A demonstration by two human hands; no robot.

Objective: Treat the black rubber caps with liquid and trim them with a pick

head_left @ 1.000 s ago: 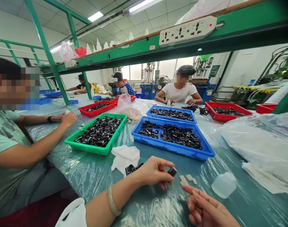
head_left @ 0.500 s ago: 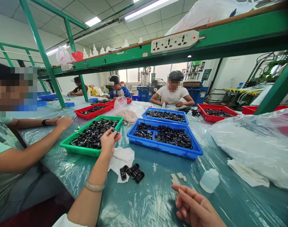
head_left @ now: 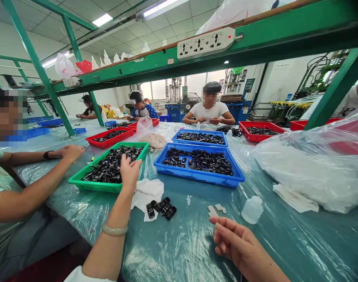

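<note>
L hand hovering half-bent over green tray, can't tell if gripping. R hand sitting half-curled well rt of tray, contents unclear. Loose black pcs lying rt of tray, pointing mixed ways; leftmost pc's long axis running near-far.

Over the green tray, the left hand covers some black pieces; whether it holds one cannot be told. Left of the tray, a co-worker is cut off by the frame's edge, head pixelated. Right of the tray, white crumbs are too small to identify; farther right, the right hand has its forearm cut off below, a plastic bag sideways.
</note>
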